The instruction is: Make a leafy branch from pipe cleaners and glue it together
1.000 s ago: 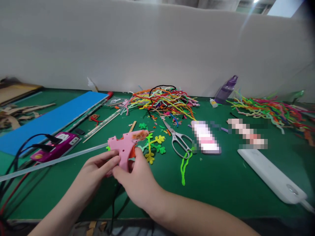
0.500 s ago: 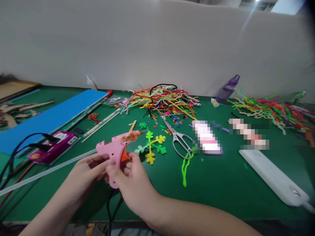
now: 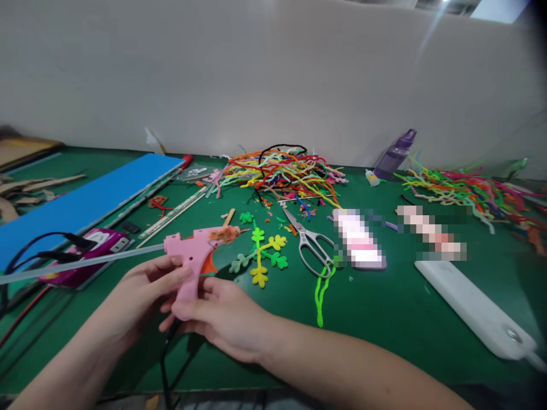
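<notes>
A pink hot glue gun point(image 3: 192, 259) with an orange trigger is held between both hands above the green table. My left hand point(image 3: 149, 287) grips its body from the left, thumb along the side. Around the lower handle close the fingers of my right hand point(image 3: 217, 307), below the trigger. From the gun's rear a long clear glue stick point(image 3: 106, 258) juts out to the left. Just beyond the brown-crusted nozzle lies a leaf-shaped piece of green and yellow pipe cleaners point(image 3: 259, 250), with a small green clover shape point(image 3: 247, 217) behind it.
Scissors point(image 3: 314, 242) and a bent green pipe cleaner point(image 3: 319, 302) lie to the right. A pipe-cleaner heap point(image 3: 282, 171) sits at the back. A purple power strip point(image 3: 89, 253) with black cords and a blue board point(image 3: 94, 202) are left; a white device point(image 3: 474, 310) and purple bottle point(image 3: 393, 156) are right.
The glue gun has shifted slightly left, and its glue stick has swung up. My right hand has slid down from near the trigger to the lower handle.
</notes>
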Motion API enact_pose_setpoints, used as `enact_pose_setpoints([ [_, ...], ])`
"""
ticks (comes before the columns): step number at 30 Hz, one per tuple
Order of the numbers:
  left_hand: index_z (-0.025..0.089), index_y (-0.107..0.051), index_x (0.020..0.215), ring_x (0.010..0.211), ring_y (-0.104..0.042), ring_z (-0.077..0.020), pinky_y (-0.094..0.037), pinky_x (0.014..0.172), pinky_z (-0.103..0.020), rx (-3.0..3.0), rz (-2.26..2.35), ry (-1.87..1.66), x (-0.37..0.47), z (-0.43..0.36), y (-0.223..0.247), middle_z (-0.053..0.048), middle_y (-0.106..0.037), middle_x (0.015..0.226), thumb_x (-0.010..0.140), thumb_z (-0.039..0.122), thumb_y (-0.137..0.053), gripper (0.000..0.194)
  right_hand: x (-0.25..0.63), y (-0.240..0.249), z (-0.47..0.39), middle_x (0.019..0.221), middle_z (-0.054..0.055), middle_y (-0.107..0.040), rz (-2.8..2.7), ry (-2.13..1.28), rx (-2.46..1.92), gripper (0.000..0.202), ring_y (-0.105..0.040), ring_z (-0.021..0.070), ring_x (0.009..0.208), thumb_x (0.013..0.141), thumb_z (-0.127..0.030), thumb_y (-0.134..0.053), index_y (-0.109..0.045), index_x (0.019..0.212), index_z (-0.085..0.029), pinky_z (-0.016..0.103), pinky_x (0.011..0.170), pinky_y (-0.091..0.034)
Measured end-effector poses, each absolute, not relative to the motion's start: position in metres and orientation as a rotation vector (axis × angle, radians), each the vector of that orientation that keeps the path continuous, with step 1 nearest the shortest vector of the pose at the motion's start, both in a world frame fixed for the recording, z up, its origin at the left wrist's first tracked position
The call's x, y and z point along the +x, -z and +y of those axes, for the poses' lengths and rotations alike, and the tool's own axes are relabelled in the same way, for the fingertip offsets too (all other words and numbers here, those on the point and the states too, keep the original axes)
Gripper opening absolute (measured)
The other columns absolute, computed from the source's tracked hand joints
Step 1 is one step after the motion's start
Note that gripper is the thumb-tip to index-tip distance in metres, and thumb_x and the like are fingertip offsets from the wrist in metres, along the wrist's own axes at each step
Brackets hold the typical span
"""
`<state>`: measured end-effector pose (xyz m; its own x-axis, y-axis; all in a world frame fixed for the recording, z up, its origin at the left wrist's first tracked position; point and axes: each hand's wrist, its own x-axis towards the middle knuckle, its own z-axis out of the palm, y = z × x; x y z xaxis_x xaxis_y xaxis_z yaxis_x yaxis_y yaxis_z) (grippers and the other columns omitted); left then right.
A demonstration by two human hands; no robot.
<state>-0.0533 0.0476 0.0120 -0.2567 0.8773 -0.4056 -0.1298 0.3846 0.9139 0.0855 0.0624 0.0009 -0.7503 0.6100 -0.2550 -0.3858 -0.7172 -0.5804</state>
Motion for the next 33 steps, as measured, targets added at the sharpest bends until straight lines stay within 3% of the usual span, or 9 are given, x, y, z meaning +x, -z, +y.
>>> enact_pose_setpoints([
  [3, 0.018, -0.053, 0.088, 0.029, -0.044, -0.0072, -0.036, 0.025, -0.016, 0.716, 1.543, -1.072, -0.059, 0.051, -0.009, 0.007, -0.058, 0.049, 0.06, 0.04, -0.079, 0.044, 0.088, -0.003, 0.063, 0.079, 0.0, -0.061, -0.857, -2.426, -0.603, 0.052, -0.057, 0.01, 0.061, 0.043, -0.048, -0.085, -0.063, 0.078, -0.017, 0.03, 0.081, -0.044],
  [7, 0.02, -0.055, 0.088, 0.037, -0.051, -0.0073, -0.041, 0.035, -0.014, 0.7, 1.506, -1.108, -0.062, 0.055, -0.002, 0.007, -0.06, 0.051, 0.062, 0.035, -0.08, 0.038, 0.091, 0.0, 0.065, 0.079, 0.0, -0.059, -0.959, -2.416, -0.544, 0.053, -0.055, 0.011, 0.061, 0.05, -0.06, -0.078, -0.059, 0.079, -0.02, 0.035, 0.084, -0.044],
  [11, 0.02, -0.061, 0.1, 0.067, -0.068, -0.0189, -0.056, 0.057, -0.025, 0.722, 1.303, -1.031, -0.063, 0.057, 0.003, -0.003, -0.071, 0.08, 0.061, 0.039, -0.08, 0.048, 0.093, 0.005, 0.068, 0.077, 0.001, -0.059, -1.066, -2.322, -0.451, 0.047, -0.057, 0.0132, 0.068, 0.06, -0.06, -0.073, -0.058, 0.078, -0.02, 0.036, 0.085, -0.045],
  [14, 0.016, -0.067, 0.101, 0.079, -0.069, -0.0282, -0.058, 0.068, -0.035, 0.759, 1.171, -0.885, -0.063, 0.06, 0.003, -0.012, -0.073, 0.089, 0.064, 0.05, -0.076, 0.051, 0.095, 0.006, 0.07, 0.077, 0.001, -0.059, -1.095, -2.279, -0.451, 0.047, -0.058, 0.0141, 0.071, 0.062, -0.06, -0.072, -0.058, 0.08, -0.019, 0.035, 0.084, -0.046],
  [20, 0.014, -0.072, 0.094, 0.076, -0.07, -0.0298, -0.057, 0.067, -0.036, 0.804, 1.172, -0.826, -0.067, 0.065, -0.004, -0.013, -0.074, 0.085, 0.061, 0.047, -0.077, 0.047, 0.097, 0.004, 0.07, 0.076, -0.001, -0.058, -1.072, -2.307, -0.48, 0.048, -0.057, 0.0132, 0.072, 0.059, -0.059, -0.073, -0.058, 0.082, -0.02, 0.032, 0.087, -0.044],
  [24, 0.012, -0.072, 0.081, 0.052, -0.065, -0.0217, -0.049, 0.042, -0.025, 0.938, 1.178, -0.795, -0.07, 0.071, -0.01, -0.01, -0.072, 0.068, 0.059, 0.043, -0.077, 0.038, 0.1, -0.002, 0.072, 0.074, -0.002, -0.057, -1.072, -2.324, -0.432, 0.045, -0.055, 0.0116, 0.072, 0.062, -0.058, -0.072, -0.059, 0.083, -0.02, 0.03, 0.088, -0.043],
  [28, 0.014, -0.073, 0.083, 0.062, -0.066, -0.0257, -0.053, 0.051, -0.03, 0.852, 1.212, -0.843, -0.072, 0.08, -0.009, -0.011, -0.072, 0.073, 0.051, 0.041, -0.082, 0.043, 0.1, 0.0, 0.073, 0.076, -0.002, -0.059, -1.009, -2.349, -0.422, 0.046, -0.056, 0.0111, 0.067, 0.064, -0.058, -0.071, -0.061, 0.089, -0.021, 0.03, 0.083, -0.044],
  [33, 0.015, -0.074, 0.083, 0.068, -0.067, -0.0306, -0.055, 0.059, -0.036, 0.818, 1.225, -0.821, -0.079, 0.082, 0.006, -0.013, -0.073, 0.08, 0.041, 0.048, -0.085, 0.054, 0.097, 0.01, 0.07, 0.077, -0.001, -0.058, -0.968, -2.415, -0.54, 0.052, -0.055, 0.009, 0.058, 0.052, -0.06, -0.077, -0.062, 0.08, -0.019, 0.03, 0.08, -0.044],
])
